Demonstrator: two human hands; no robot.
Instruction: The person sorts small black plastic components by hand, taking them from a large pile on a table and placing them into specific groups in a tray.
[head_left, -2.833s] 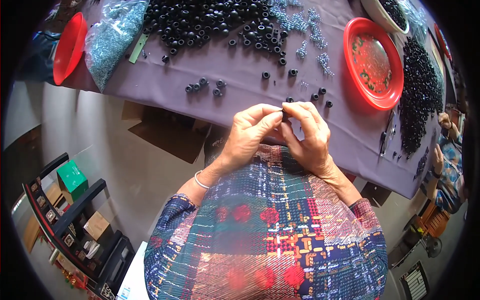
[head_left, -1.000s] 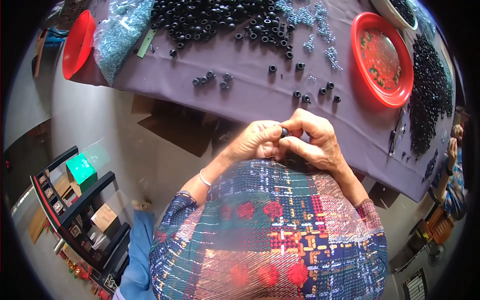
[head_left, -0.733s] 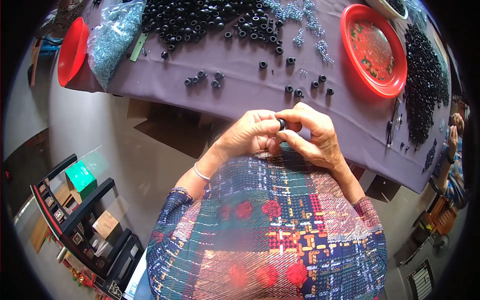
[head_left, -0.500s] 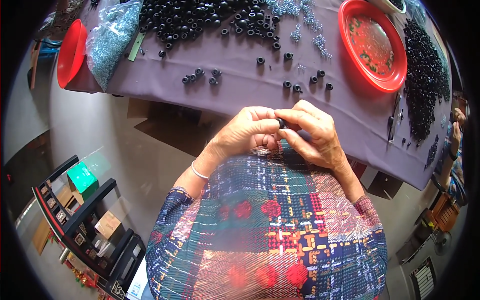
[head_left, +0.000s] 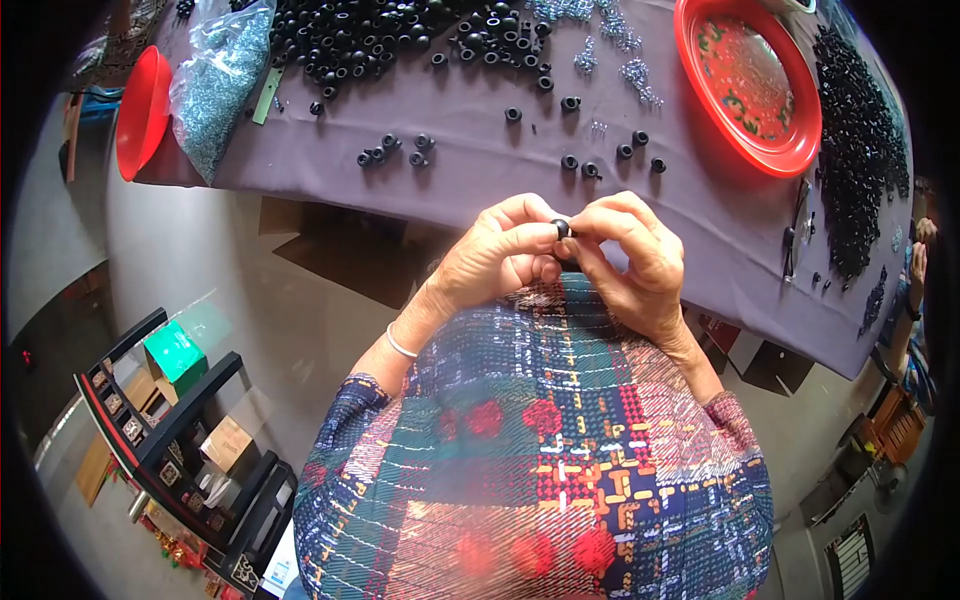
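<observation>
Between the thumb and fingers of my left hand [head_left: 490, 250] is a small, round black plastic part [head_left: 562, 229]. My right hand [head_left: 638, 265] meets it from the right, thumb and forefinger pinched against its side; whatever tiny piece they grip is mostly hidden. Both hands are above my lap, just off the table's near edge. Ahead of them, similar black parts [head_left: 590, 171] lie in small groups, with another cluster [head_left: 378, 155] farther left. A large heap of black parts [head_left: 350, 45] covers the far side.
The table has a purple cloth [head_left: 460, 185]. Red bowl [head_left: 143, 115] and bag of small bluish pieces [head_left: 215, 100] stand left. Small metal pieces [head_left: 640, 80] lie near a red tray [head_left: 690, 90]. Small black pieces [head_left: 850, 160] are heaped right; another person's hand [head_left: 918, 260] shows beyond.
The black part has turned and shows more of its rounded side in my left fingers. My right hand has drawn slightly to the right, its fingertips now at the part's edge.
</observation>
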